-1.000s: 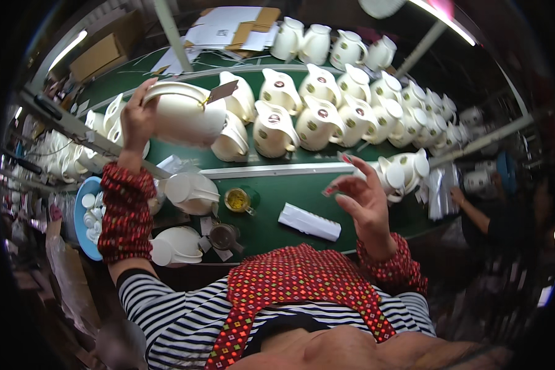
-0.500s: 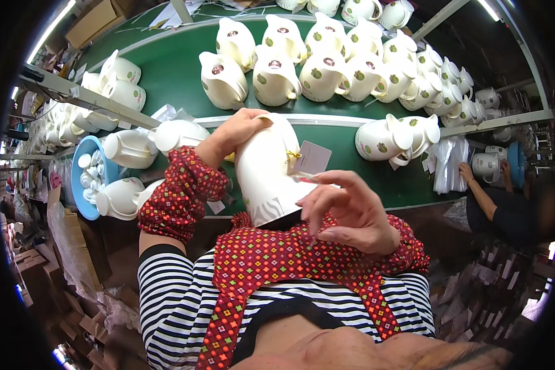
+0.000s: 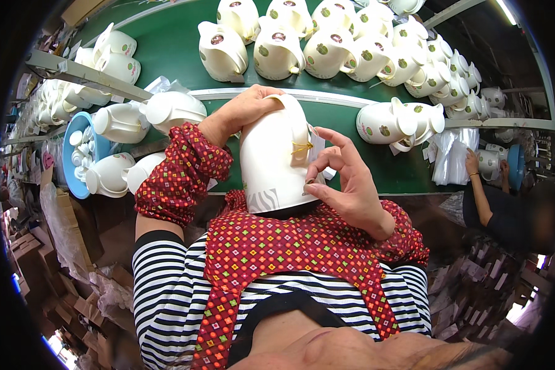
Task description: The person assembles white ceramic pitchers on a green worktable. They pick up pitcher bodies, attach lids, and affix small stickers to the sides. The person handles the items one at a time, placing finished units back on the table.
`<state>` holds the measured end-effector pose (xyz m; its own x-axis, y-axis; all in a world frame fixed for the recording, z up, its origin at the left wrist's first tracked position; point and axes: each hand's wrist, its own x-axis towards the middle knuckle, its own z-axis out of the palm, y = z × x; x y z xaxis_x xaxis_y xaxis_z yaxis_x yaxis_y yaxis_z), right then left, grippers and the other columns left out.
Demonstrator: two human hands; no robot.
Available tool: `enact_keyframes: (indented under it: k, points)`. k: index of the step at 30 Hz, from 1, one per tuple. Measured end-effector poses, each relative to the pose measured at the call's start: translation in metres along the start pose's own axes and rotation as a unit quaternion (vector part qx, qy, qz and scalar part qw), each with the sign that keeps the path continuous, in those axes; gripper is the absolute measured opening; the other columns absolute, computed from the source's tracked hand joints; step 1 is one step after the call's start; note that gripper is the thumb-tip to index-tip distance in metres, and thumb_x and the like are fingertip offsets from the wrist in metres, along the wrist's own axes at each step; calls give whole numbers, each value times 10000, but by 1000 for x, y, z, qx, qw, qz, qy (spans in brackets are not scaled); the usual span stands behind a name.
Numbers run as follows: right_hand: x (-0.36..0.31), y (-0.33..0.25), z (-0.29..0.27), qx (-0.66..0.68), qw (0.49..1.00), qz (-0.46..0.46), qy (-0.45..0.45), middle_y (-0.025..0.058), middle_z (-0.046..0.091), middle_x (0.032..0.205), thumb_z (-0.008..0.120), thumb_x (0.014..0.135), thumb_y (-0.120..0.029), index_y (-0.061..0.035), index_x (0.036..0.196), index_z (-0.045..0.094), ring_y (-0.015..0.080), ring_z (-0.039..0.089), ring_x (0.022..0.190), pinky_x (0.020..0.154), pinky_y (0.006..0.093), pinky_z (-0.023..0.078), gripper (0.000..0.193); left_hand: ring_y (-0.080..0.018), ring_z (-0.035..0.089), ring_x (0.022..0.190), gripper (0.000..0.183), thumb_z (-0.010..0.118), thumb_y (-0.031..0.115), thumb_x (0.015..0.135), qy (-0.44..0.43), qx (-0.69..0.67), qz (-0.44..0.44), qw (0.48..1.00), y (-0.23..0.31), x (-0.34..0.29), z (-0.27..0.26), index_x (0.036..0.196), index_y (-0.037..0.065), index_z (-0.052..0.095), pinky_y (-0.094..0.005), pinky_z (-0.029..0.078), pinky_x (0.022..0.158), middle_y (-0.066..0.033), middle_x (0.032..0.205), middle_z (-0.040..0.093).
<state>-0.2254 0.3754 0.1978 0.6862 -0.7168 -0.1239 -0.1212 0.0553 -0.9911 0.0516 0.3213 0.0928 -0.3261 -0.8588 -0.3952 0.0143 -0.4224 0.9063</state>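
Left hand (image 3: 243, 114) clamps a cream jug (image 3: 267, 157) at its eleven o'clock, seemingly to steady it; right hand (image 3: 309, 182) curls at four, grip unclear.

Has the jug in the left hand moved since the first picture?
Yes: against the white rail, the jug moved rightward and from the far side to the near.

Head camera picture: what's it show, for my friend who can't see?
A person's left hand holds a white jug with a yellow tie on its handle, and the curled right hand is beside it. More jugs stand in rows on a green table; a blue basin holds white pieces.
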Motion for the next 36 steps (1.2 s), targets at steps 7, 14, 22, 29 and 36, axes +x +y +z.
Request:
enact_keyframes:
  k: [7,14,22,29,36]
  points:
    - [6,2,5,-70,997,-40,-22,32,697,906,775,810,20,-54,1551,350,163,648,969,1127,411,372,858,-99,697,866,271,613,233,1017,-3,-25,-6,1000,-8,0,-4,1139,25,737,-260,571,783,-49,1021,744]
    - [8,23,10,-109,987,-117,0,50,605,1011,849,789,-33,-60,1601,296,168,562,1011,1082,381,375,982,-112,694,931,270,620,233,1019,-11,-58,14,998,-18,0,-6,1140,19,730,-270,569,831,-54,1070,738]
    - [26,39,9,-236,961,-133,50,169,386,1481,995,618,-398,-21,1627,171,302,397,1400,1179,450,309,1357,-107,680,985,288,612,244,1038,-5,-70,29,997,-4,-15,-4,1144,1,724,-266,548,885,-46,1086,731]
    - [18,33,-15,-173,964,-189,66,226,214,1659,987,598,-517,-60,1640,140,378,331,1494,1191,513,302,1419,-123,655,1081,364,660,321,1038,105,166,258,946,83,-85,-85,1237,17,692,-272,532,949,-49,1161,718]
    - [18,50,-8,-40,987,-31,153,155,340,1596,901,771,-365,-64,1636,195,265,476,1333,1113,420,353,1157,-320,678,1149,556,517,-73,804,360,531,315,700,164,-77,-198,1296,117,693,-399,495,1046,-175,1220,716]
